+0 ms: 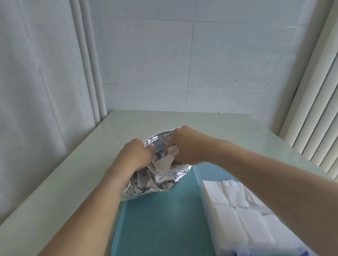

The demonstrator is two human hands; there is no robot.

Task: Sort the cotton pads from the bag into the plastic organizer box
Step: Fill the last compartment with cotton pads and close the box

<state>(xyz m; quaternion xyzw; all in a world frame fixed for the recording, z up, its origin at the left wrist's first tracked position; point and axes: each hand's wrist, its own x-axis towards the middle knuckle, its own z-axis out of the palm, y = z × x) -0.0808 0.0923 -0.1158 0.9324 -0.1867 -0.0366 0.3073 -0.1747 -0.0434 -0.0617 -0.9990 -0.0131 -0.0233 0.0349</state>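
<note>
Hands work the crinkled silver foil bag point(160, 179) beyond the teal plastic tray point(157, 225) — left hand point(134, 153) grips its mouth, right hand point(185, 146) pinches white cotton pads point(171, 158); best to lift gently — the foil could tip.

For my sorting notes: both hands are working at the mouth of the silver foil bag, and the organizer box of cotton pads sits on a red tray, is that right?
Nearly: the tray is teal, not red, as the head view shows. The rest holds: the left hand and right hand are both at the mouth of the silver foil bag, and the organizer box of cotton pads sits on that tray.
</note>
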